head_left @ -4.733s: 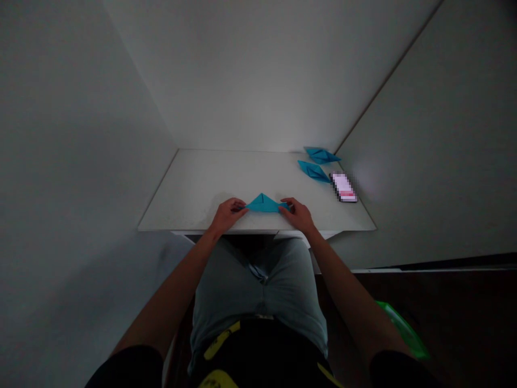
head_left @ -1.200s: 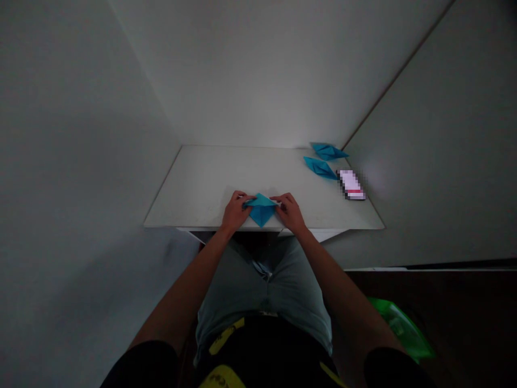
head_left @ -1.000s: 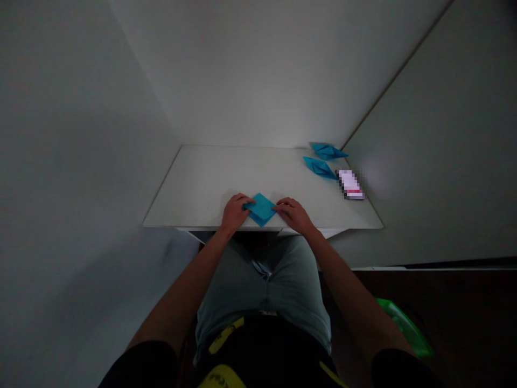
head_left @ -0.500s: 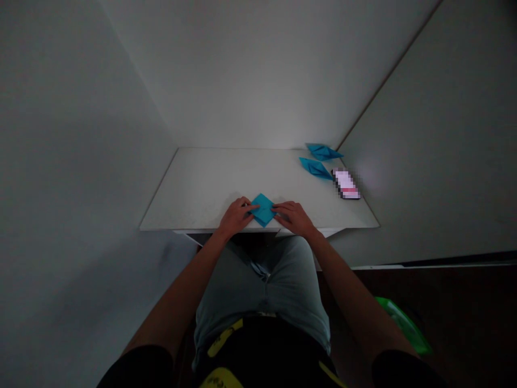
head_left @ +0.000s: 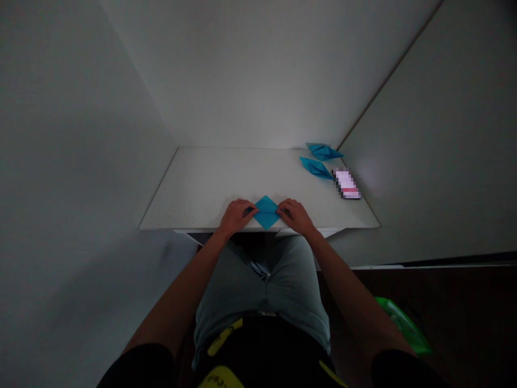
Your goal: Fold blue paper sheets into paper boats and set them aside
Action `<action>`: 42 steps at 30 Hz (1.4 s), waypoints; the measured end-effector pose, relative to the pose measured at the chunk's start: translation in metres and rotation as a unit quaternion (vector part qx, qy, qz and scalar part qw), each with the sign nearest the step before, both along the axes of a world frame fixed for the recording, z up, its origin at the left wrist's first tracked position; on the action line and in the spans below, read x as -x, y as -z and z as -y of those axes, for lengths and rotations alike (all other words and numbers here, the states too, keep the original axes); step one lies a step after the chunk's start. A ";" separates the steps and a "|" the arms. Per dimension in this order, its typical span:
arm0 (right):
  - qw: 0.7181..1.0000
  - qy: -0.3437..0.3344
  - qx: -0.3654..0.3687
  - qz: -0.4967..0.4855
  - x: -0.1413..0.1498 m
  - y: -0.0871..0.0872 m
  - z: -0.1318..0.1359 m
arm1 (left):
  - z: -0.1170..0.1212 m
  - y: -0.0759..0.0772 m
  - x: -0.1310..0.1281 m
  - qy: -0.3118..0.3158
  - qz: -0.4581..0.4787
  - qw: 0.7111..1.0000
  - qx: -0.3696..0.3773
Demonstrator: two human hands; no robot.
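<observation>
A folded blue paper (head_left: 266, 220), diamond-shaped with a crease across its middle, is between my hands at the front edge of the white tabletop (head_left: 210, 178). My left hand (head_left: 237, 215) pinches its left corner between thumb and fingers. At the opposite corner, my right hand (head_left: 295, 215) grips the paper the same way. Two finished-looking blue paper boats lie toward the back right: one paper boat (head_left: 315, 168) nearer to me, another paper boat (head_left: 324, 152) behind it.
A phone (head_left: 346, 184) with a lit, blurred screen lies near the tabletop's right edge. Walls enclose the table at the back, left and right. Down on the dark floor at the right is a green, shiny object (head_left: 404, 326).
My fingers have shifted from lying over the paper to pinching its two side corners. The paper now looks flatter, its middle crease showing, and sits slightly further right.
</observation>
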State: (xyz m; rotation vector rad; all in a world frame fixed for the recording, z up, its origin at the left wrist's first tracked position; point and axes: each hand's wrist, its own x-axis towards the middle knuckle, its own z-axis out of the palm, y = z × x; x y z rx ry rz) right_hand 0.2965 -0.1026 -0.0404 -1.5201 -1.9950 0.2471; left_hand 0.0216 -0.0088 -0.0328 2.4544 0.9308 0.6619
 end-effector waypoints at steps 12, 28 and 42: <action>1.000 0.011 0.003 0.018 0.002 -0.002 0.003 | 0.000 0.004 -0.003 -0.010 -0.019 0.999 -0.035; 0.983 -0.093 0.040 0.153 0.002 -0.006 0.029 | 0.022 0.000 0.009 0.160 -0.150 0.969 -0.111; 0.973 0.014 0.067 -0.220 0.005 -0.012 -0.008 | -0.001 -0.011 -0.018 -0.002 0.116 0.977 0.180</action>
